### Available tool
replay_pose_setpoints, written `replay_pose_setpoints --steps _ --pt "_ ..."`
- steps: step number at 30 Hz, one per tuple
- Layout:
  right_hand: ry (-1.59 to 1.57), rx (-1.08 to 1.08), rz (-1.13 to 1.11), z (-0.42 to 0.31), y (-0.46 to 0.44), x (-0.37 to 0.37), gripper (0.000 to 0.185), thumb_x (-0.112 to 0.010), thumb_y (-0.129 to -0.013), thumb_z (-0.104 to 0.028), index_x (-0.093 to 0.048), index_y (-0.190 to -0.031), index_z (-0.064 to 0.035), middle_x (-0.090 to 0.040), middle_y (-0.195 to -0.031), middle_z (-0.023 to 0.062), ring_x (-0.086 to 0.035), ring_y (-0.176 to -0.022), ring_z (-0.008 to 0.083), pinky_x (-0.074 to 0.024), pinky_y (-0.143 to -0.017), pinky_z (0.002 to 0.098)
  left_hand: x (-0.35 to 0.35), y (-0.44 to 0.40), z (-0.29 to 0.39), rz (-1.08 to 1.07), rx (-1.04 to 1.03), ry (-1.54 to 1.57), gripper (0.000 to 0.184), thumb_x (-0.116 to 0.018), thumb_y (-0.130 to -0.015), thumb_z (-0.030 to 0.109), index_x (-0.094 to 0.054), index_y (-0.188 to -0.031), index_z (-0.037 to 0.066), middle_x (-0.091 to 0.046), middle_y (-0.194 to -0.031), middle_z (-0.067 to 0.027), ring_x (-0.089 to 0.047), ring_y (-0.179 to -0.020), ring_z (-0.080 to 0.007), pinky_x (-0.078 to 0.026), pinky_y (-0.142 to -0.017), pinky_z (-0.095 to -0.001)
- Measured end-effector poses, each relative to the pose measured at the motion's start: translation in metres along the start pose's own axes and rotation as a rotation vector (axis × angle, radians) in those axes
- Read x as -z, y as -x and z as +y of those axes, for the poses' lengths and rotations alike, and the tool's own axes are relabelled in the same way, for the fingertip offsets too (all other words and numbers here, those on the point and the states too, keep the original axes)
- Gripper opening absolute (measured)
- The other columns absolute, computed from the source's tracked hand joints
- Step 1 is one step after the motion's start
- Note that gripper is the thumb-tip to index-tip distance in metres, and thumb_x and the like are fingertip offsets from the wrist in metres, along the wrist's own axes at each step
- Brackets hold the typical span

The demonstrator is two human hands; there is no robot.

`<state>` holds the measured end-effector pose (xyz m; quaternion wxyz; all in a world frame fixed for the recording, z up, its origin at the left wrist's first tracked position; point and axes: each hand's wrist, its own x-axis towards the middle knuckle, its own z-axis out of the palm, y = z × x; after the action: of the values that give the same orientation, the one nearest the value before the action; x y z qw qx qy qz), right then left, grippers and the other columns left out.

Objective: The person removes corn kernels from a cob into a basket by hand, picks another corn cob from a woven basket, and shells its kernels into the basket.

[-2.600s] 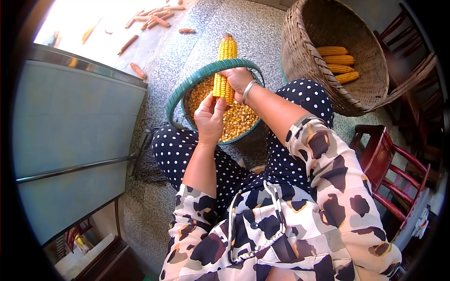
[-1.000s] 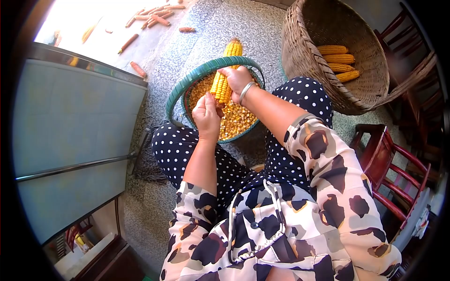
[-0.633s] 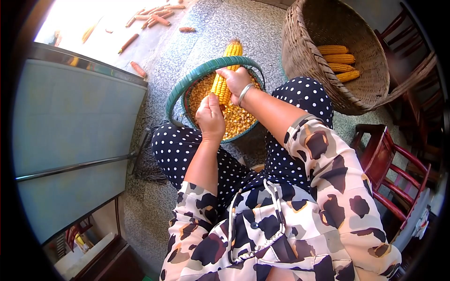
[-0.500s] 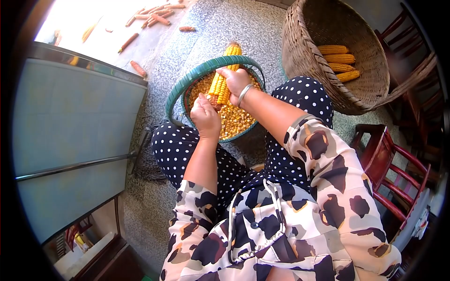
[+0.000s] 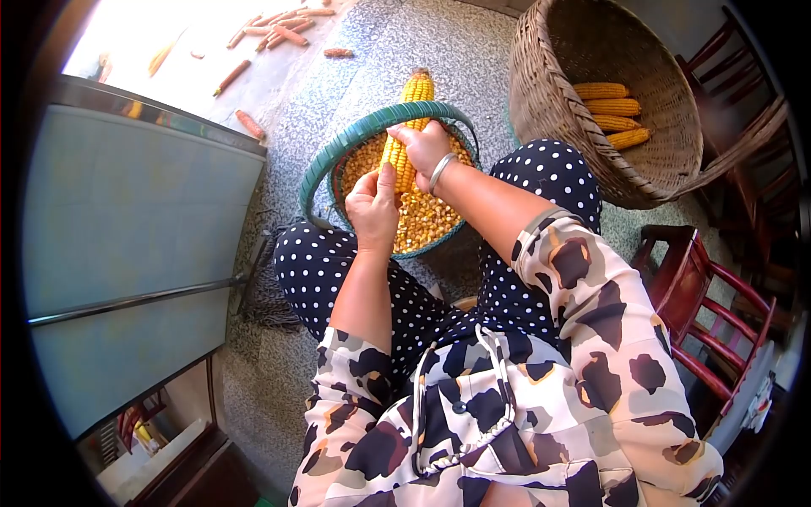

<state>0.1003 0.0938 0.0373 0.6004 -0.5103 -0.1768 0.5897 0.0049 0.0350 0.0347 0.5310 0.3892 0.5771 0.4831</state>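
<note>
A yellow ear of corn (image 5: 417,89) points up and away over a basket with a green handle (image 5: 363,128). My right hand (image 5: 425,154) is wrapped round its middle, a bracelet on the wrist. My left hand (image 5: 373,207) is closed at the ear's lower end, its thumb pressed along the kernels; the palm side is hidden. Loose corn kernels (image 5: 427,221) fill the basket beneath both hands. The basket stands between my knees, and its arched handle passes behind the ear.
A large wicker basket (image 5: 541,110) at the upper right holds several ears of corn (image 5: 612,106). Bare reddish cobs (image 5: 287,32) lie on the floor at the upper left. A red wooden chair (image 5: 680,283) stands right; a pale panel (image 5: 144,228) borders the left.
My left hand has turned and its thumb has risen onto the ear. The reddish patch seen at the ear's lower end is now covered. My right hand stays almost in place.
</note>
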Motion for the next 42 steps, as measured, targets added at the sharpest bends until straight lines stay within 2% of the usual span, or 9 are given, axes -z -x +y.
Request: replay_pose_setpoints --steps 5,9,15,24,27,30,33,35,42 --pt "-0.138 -0.145 -0.057 -0.011 0.002 0.000 0.019 -0.062 -0.072 -0.007 -0.052 -0.084 0.0026 -0.057 -0.075 0.0091 -0.055 -0.061 0.0174 -0.0466 -0.056 0.0324 -0.001 0.000 -0.002 0.004 -0.089 0.011 0.026 -0.052 -0.085 0.025 -0.057 -0.085 0.000 -0.053 -0.060 -0.0002 -0.044 -0.046 -0.0041 -0.034 -0.041 -0.0166" --pt "-0.118 -0.170 -0.014 -0.010 -0.003 0.000 0.015 -0.061 -0.072 -0.008 -0.054 -0.081 0.0019 -0.057 -0.073 0.0090 -0.056 -0.061 0.0184 -0.0467 -0.054 0.0331 -0.001 0.004 0.005 0.020 -0.029 0.081 0.024 -0.051 -0.086 0.023 -0.057 -0.087 -0.001 -0.054 -0.061 -0.0012 -0.046 -0.046 -0.0050 -0.036 -0.041 -0.0169" --pt "-0.038 -0.158 0.017 -0.001 -0.008 0.006 0.020 -0.063 -0.070 -0.009 -0.053 -0.083 0.0024 -0.058 -0.076 0.0105 -0.057 -0.064 0.0192 -0.0472 -0.057 0.0338 -0.001 0.005 0.003 0.011 -0.106 -0.172 0.023 -0.050 -0.086 0.019 -0.054 -0.093 -0.002 -0.056 -0.065 -0.0025 -0.049 -0.047 -0.0068 -0.042 -0.042 -0.0175" --pt "0.082 -0.017 0.043 -0.006 -0.009 0.005 0.029 -0.064 -0.068 -0.006 -0.050 -0.091 0.0038 -0.057 -0.083 0.0112 -0.057 -0.071 0.0181 -0.0468 -0.063 0.0317 0.002 -0.002 0.002 0.045 -0.005 0.005 0.029 -0.053 -0.084 0.017 -0.049 -0.105 -0.003 -0.055 -0.094 -0.0049 -0.055 -0.081 -0.0092 -0.050 -0.058 -0.0220" --pt "0.099 -0.017 0.047 0.000 -0.013 0.006 0.030 -0.063 -0.068 -0.005 -0.049 -0.092 0.0035 -0.057 -0.084 0.0115 -0.056 -0.072 0.0184 -0.0469 -0.064 0.0318 0.003 -0.003 0.001 0.042 -0.026 0.021 0.033 -0.056 -0.083 0.016 -0.049 -0.107 -0.004 -0.056 -0.095 -0.0063 -0.056 -0.079 -0.0099 -0.050 -0.059 -0.0227" --pt "0.086 0.000 0.070 0.001 -0.014 0.007 0.030 -0.063 -0.068 -0.005 -0.049 -0.092 0.0036 -0.057 -0.084 0.0116 -0.057 -0.072 0.0187 -0.0469 -0.065 0.0319 -0.001 0.000 -0.006 0.006 -0.189 -0.039 0.030 -0.059 -0.080 0.013 -0.053 -0.099 -0.009 -0.060 -0.081 -0.0093 -0.058 -0.068 -0.0106 -0.049 -0.058 -0.0213" --pt "0.084 -0.023 0.086 0.000 -0.014 0.006 0.031 -0.063 -0.068 -0.005 -0.048 -0.094 0.0037 -0.057 -0.085 0.0117 -0.057 -0.072 0.0190 -0.0470 -0.065 0.0314 -0.001 0.005 -0.001 -0.034 -0.137 -0.026 0.024 -0.058 -0.081 0.012 -0.056 -0.095 -0.007 -0.060 -0.079 -0.0088 -0.058 -0.065 -0.0125 -0.050 -0.059 -0.0239" --pt "0.063 -0.016 0.070 -0.006 -0.010 0.003 0.015 -0.056 -0.076 -0.003 -0.051 -0.088 0.0054 -0.056 -0.078 0.0104 -0.057 -0.068 0.0194 -0.0481 -0.061 0.0326 -0.002 0.007 0.002 -0.013 -0.165 -0.014 0.020 -0.056 -0.082 0.012 -0.058 -0.089 -0.007 -0.061 -0.074 -0.0088 -0.058 -0.061 -0.0126 -0.051 -0.058 -0.0239" --pt "-0.079 -0.090 0.074 -0.012 -0.003 -0.001 0.014 -0.055 -0.077 -0.004 -0.051 -0.086 0.0064 -0.055 -0.077 0.0103 -0.057 -0.066 0.0202 -0.0482 -0.060 0.0337 -0.003 0.007 0.005 0.011 -0.114 0.116 0.018 -0.055 -0.083 0.012 -0.058 -0.084 -0.006 -0.060 -0.072 -0.0070 -0.058 -0.061 -0.0109 -0.050 -0.057 -0.0229"
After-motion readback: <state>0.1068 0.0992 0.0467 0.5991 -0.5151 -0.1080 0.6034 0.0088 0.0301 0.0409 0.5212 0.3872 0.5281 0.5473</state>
